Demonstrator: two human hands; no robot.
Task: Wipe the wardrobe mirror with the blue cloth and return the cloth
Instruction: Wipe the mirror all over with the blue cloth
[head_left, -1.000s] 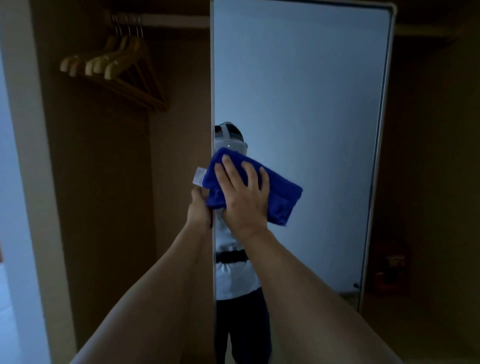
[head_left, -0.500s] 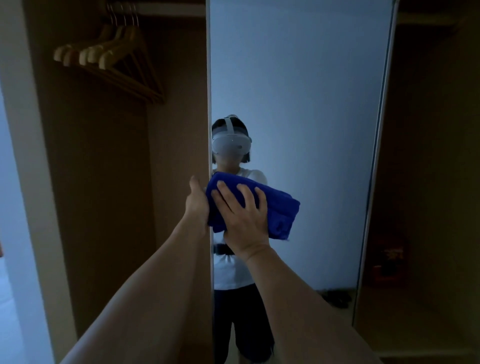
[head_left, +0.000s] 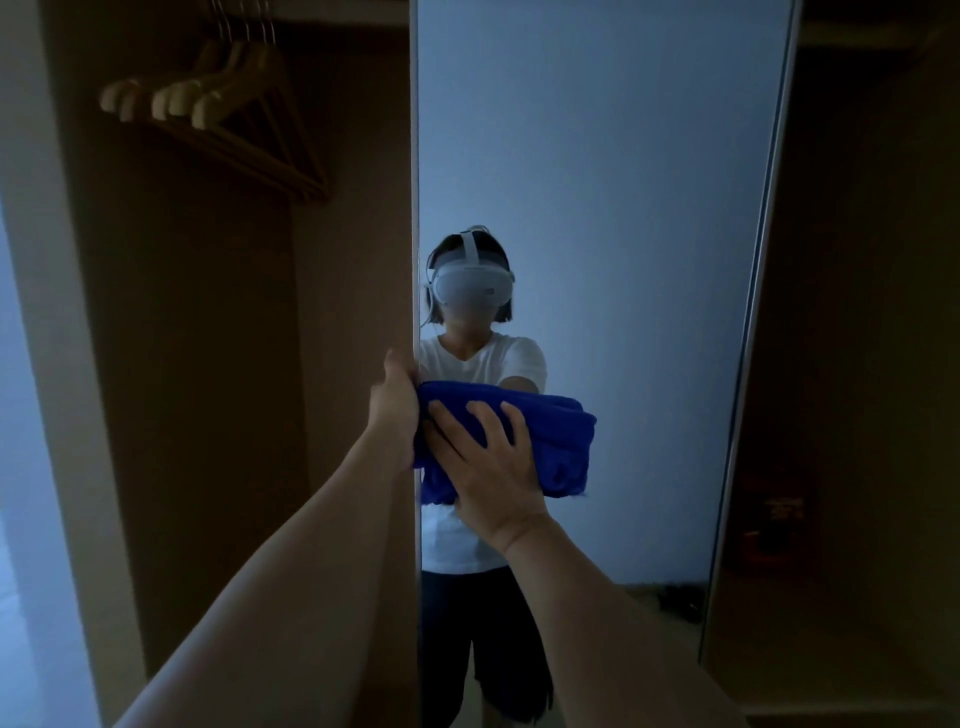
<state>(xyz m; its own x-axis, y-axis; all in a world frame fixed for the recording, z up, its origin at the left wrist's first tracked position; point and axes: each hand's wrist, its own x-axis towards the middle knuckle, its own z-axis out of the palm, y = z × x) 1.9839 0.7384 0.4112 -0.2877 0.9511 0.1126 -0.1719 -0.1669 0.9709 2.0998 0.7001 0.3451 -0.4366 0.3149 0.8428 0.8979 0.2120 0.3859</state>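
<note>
A dim room with a tall wardrobe mirror (head_left: 597, 182) on a door, reflecting a pale wall. The right hand (head_left: 491, 467) presses its spread fingers flat on the folded blue cloth (head_left: 556, 441) against the glass. The left hand (head_left: 395, 405) grips the door's left edge. Wooden hangers (head_left: 218, 104) hang inside the open wardrobe (head_left: 182, 338).
</note>
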